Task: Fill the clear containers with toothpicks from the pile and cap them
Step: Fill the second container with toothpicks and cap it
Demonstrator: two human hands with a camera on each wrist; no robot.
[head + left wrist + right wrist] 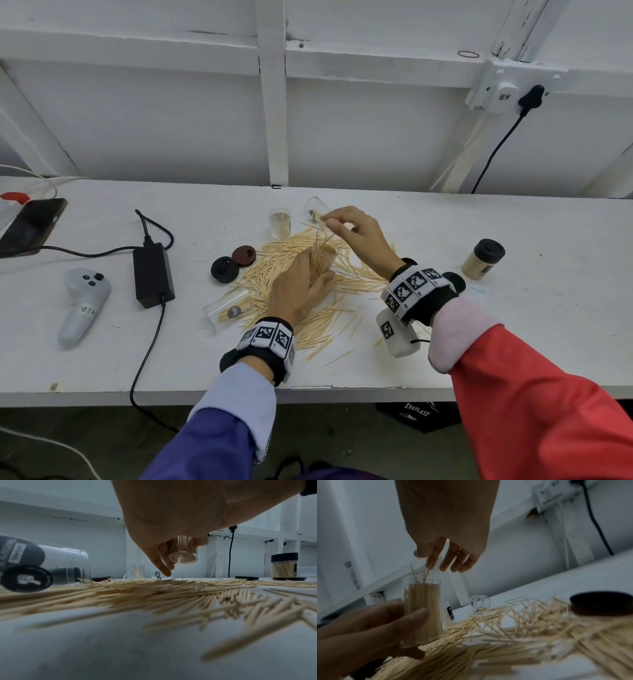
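From the head view, we see our left hand (298,287) wrapped around a clear container (323,257) that is packed with toothpicks. The container is held above the big toothpick pile (329,291) on the white worktop (513,325). Our right hand (359,236) is just above the open top, with thumb and first finger pressed together — whether they pinch a toothpick here is hard to tell. Another clear container (280,223) stands upright behind the pile with only a few picks in it. One more lies on its side at the pile's left edge (228,308). Two round caps (233,264) sit side by side to the left of the pile. A capped full jar (483,258) stands well apart on the right.

From the left wrist view, we look up at the round bottom of the held container (183,557), fingers (163,566) curled around it, above the pile (154,595).

From the right wrist view, the container (422,609) is upright in the left hand's (368,632) grip. A few picks poke out the top, and the right hand's (448,545) fingertips (430,562) seem to pinch one — the picture is blurry.
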